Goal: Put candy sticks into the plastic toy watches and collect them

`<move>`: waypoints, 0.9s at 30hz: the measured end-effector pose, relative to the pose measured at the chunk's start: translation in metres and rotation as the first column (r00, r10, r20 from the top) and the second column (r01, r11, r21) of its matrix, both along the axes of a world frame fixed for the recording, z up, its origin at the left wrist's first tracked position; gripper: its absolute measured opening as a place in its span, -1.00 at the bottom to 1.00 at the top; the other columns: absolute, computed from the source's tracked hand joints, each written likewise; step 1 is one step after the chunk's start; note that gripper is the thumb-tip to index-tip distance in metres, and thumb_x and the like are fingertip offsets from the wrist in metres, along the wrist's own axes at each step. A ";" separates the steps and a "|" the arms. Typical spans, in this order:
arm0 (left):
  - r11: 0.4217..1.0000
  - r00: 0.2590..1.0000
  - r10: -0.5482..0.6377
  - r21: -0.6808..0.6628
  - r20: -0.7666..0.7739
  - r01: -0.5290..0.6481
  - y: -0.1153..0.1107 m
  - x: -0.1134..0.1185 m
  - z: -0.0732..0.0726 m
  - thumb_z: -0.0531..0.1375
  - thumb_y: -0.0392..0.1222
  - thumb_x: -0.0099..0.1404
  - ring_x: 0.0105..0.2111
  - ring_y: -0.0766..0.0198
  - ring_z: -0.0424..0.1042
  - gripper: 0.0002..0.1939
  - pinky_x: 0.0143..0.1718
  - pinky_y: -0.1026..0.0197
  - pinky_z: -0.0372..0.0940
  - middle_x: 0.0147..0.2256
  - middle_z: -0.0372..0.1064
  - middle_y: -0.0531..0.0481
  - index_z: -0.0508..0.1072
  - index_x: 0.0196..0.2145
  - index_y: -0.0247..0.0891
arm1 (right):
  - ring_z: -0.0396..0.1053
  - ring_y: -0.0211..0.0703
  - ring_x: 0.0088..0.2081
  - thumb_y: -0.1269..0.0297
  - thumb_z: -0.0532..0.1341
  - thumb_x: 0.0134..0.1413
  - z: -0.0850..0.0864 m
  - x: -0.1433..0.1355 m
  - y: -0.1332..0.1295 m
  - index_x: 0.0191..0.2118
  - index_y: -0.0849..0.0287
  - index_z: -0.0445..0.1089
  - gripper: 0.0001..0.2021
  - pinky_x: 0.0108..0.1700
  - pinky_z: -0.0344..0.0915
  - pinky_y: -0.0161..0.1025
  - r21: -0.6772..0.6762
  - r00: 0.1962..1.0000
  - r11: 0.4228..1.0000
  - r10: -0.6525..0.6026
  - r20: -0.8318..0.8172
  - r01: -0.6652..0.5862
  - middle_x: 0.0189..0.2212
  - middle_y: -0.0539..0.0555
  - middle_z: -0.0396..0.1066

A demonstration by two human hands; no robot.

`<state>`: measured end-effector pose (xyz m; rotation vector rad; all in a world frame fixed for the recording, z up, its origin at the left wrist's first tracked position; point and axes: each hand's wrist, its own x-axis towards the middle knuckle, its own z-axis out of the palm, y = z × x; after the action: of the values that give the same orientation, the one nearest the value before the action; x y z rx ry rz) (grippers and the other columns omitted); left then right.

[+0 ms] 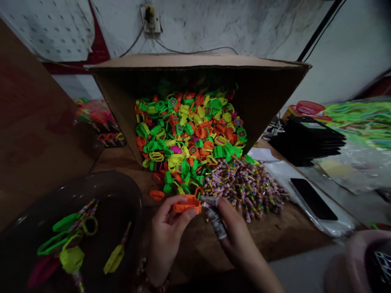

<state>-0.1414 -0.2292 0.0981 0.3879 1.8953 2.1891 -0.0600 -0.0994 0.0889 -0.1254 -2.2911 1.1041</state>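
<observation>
My left hand (169, 228) pinches an orange plastic toy watch (187, 204) between thumb and fingers, above the front of the table. Just right of it is my right hand (233, 224), its thumb and index finger drawn together towards the watch. Grey-white patterned material, perhaps wrapping, shows at these two fingers; what they hold, if anything, I cannot make out. Behind my hands, a heap of green, yellow and orange toy watches (189, 134) spills from a cardboard box (198, 62) lying on its side. Many short patterned sticks (244, 185) are piled beyond my right hand.
A dark round tub (134, 191) at left holds several toy watches with sticks attached. At right lie a black phone (313, 198), a stack of black flat items (308, 138) and green strips (360, 120). A pinkish bucket (351, 260) stands lower right.
</observation>
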 end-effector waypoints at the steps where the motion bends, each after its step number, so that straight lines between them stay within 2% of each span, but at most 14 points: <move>1: 1.000 0.999 0.016 -0.010 -0.048 -0.016 0.000 0.000 0.003 0.36 -0.20 0.03 -0.31 0.35 0.52 -0.79 -0.29 0.44 0.41 -0.32 0.53 0.06 0.50 -0.33 -0.20 | 0.38 -0.22 -0.30 0.51 0.03 0.01 0.002 0.001 -0.001 -0.16 0.15 0.29 -0.73 -0.29 0.33 -0.36 0.006 1.000 1.000 -0.002 -0.021 0.002 -0.32 0.07 0.39; 4: 0.999 0.985 0.033 -0.011 -0.170 -0.036 0.002 0.001 0.010 0.34 -0.27 0.03 -0.36 0.35 0.53 -0.84 -0.33 0.45 0.42 -0.37 0.53 0.08 0.50 -0.37 -0.19 | 0.36 -0.25 -0.36 0.52 0.02 -0.01 0.007 0.003 -0.005 -0.16 0.13 0.25 -0.73 -0.36 0.30 -0.41 0.041 0.999 0.999 -0.019 -0.042 0.021 -0.36 0.02 0.38; 8: 0.997 0.950 0.056 -0.026 -0.308 -0.067 0.001 0.003 0.013 0.34 -0.33 0.02 -0.35 0.34 0.53 -0.84 -0.34 0.44 0.42 -0.36 0.53 0.07 0.51 -0.38 -0.19 | 0.28 -0.25 -0.46 0.51 0.02 0.00 0.006 0.005 -0.012 -0.27 0.14 0.23 -0.82 -0.44 0.24 -0.40 0.134 0.989 0.982 -0.121 -0.084 0.131 -0.46 -0.01 0.30; 13: 0.996 0.923 0.056 -0.046 -0.381 -0.080 -0.001 0.004 0.011 0.34 -0.33 0.03 -0.29 0.36 0.52 -0.80 -0.29 0.45 0.41 -0.31 0.52 0.08 0.52 -0.35 -0.14 | 0.28 -0.18 -0.32 0.56 -0.01 0.03 0.001 0.008 -0.016 -0.15 0.17 0.22 -0.73 -0.30 0.28 -0.34 0.263 0.987 0.952 -0.143 -0.075 0.158 -0.34 0.07 0.30; 16: 0.996 0.944 0.069 -0.037 -0.322 -0.086 0.001 0.007 0.010 0.34 -0.33 0.00 -0.35 0.35 0.52 -0.83 -0.33 0.45 0.41 -0.35 0.53 0.08 0.52 -0.39 -0.17 | 0.25 -0.12 -0.28 0.60 -0.05 0.03 0.003 0.009 -0.016 -0.17 0.21 0.22 -0.72 -0.25 0.27 -0.28 0.409 0.988 0.899 -0.146 -0.050 0.154 -0.32 0.12 0.29; 18: 0.995 0.966 0.084 -0.034 -0.244 -0.095 0.003 0.010 0.011 0.35 -0.33 -0.03 -0.42 0.35 0.52 -0.84 -0.40 0.45 0.41 -0.42 0.53 0.08 0.50 -0.44 -0.20 | 0.21 -0.11 -0.35 0.59 -0.07 0.08 0.007 0.008 -0.016 -0.24 0.21 0.22 -0.77 -0.32 0.22 -0.26 0.547 0.983 0.818 -0.171 -0.069 0.180 -0.40 0.10 0.27; 20: 0.994 0.982 0.089 -0.047 -0.168 -0.099 0.004 0.012 0.010 0.35 -0.31 -0.06 -0.48 0.35 0.50 -0.85 -0.44 0.46 0.40 -0.47 0.51 0.08 0.49 -0.47 -0.23 | 0.18 -0.11 -0.41 0.56 -0.09 0.14 0.008 0.006 -0.016 -0.28 0.21 0.23 -0.79 -0.38 0.13 -0.25 0.671 0.973 0.709 -0.212 -0.093 0.218 -0.47 0.09 0.25; 22: 0.994 0.992 0.072 -0.070 -0.101 -0.079 0.003 0.012 0.008 0.35 -0.28 -0.07 -0.50 0.36 0.49 -0.85 -0.46 0.45 0.39 -0.50 0.51 0.08 0.48 -0.48 -0.24 | 0.15 -0.13 -0.46 0.54 -0.09 0.19 0.005 0.004 -0.014 -0.32 0.20 0.23 -0.79 -0.42 0.05 -0.24 0.725 0.959 0.639 -0.258 -0.113 0.258 -0.52 0.06 0.23; 24: 0.995 0.999 0.032 -0.097 -0.036 -0.035 0.000 0.010 0.004 0.35 -0.23 -0.05 -0.49 0.35 0.49 -0.85 -0.45 0.43 0.40 -0.49 0.51 0.08 0.47 -0.46 -0.24 | 0.12 -0.15 -0.50 0.49 -0.09 0.22 -0.004 0.001 -0.013 -0.37 0.18 0.23 -0.77 -0.45 -0.01 -0.24 0.722 0.956 0.632 -0.250 -0.155 0.282 -0.56 0.03 0.20; 27: 0.985 1.000 -0.005 -0.171 0.017 0.008 -0.011 0.008 -0.007 0.34 -0.18 -0.04 -0.46 0.31 0.50 -0.83 -0.42 0.39 0.41 -0.46 0.51 0.05 0.46 -0.45 -0.25 | 0.10 -0.20 -0.54 0.45 -0.08 0.24 -0.022 -0.002 -0.016 -0.42 0.16 0.21 -0.77 -0.47 -0.04 -0.24 0.704 0.981 0.686 -0.087 -0.173 0.185 -0.60 -0.01 0.19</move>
<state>-0.1333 -0.2407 0.0912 0.3431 2.0503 1.9982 -0.0621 -0.1154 0.0672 0.0851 -2.3768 0.0667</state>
